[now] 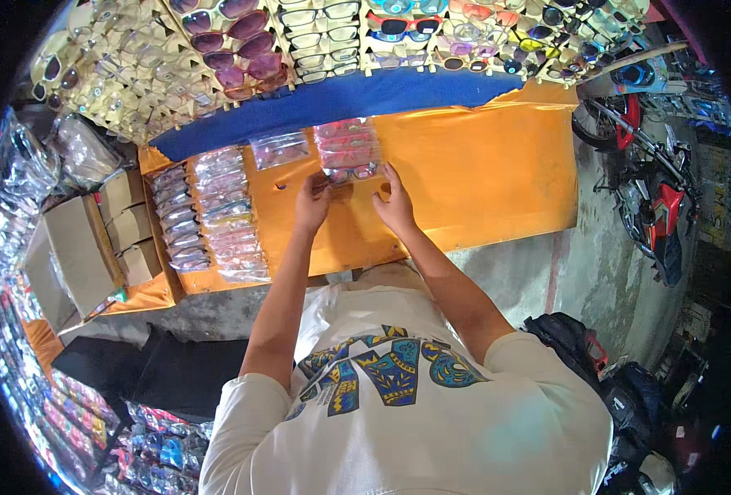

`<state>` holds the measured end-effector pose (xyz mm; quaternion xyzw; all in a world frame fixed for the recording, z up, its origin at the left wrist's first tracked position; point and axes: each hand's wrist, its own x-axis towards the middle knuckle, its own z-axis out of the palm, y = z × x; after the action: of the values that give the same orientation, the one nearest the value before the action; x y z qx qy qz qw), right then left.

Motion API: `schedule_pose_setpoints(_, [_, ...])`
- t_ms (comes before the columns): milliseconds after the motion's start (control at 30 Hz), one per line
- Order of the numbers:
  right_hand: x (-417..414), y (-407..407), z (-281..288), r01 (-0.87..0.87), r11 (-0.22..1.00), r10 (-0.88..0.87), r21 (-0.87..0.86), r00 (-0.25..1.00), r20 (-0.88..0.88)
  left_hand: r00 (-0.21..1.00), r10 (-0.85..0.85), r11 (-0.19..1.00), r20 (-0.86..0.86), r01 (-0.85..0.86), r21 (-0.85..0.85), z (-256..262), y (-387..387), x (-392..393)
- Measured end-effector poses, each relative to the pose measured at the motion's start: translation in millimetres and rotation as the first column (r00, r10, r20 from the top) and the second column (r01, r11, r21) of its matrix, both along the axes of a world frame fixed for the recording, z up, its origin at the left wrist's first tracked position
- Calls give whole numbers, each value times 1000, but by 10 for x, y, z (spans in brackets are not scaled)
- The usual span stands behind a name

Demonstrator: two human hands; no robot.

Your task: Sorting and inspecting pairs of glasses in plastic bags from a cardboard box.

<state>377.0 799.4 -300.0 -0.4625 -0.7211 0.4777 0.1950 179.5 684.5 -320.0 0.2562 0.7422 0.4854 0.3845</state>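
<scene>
A column of red-framed glasses in clear plastic sleeves point(345, 141) lies on the orange satin-like cloth point(483, 167) before me. At its near end is a sleeved pair of glasses point(353, 173). My left hand point(313, 203) is at the left end of that pair, fingers curled; whether they grip the sleeve is not clear. By its right end, my right hand point(395, 203) has thumb and fingers spread, with nothing between them. To the left lie one sleeved pair with tinted lenses point(280, 150), a long column of sleeved glasses point(226, 213) and a column of dark-framed glasses point(181, 219).
Display racks of glasses and sunglasses point(325, 40) rise behind a blue cloth strip point(340, 102). Cardboard boxes point(81, 253) stand at the left, with plastic-wrapped goods point(87, 148) behind. A red motorcycle point(665, 204) is parked at the right. Dark bags point(631, 402) sit at lower right.
</scene>
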Motion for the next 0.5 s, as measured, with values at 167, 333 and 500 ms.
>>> schedule_pose_setpoints(167, [56, -2, -21, -20, 999, 22, -39, 998, 52, 1000, 17, 997, -11, -16, 80, 57, -41, 46])
schedule_pose_setpoints(333, [74, -17, 20, -35, 999, 35, 1, 999, -7, 1000, 15, 999, 5, -15, 52, 39, -158, 48])
schedule_pose_setpoints(500, [176, -208, 94, -10, 1000, 11, -30, 999, 37, 1000, -17, 995, -5, 18, 97, -24, -496, 149])
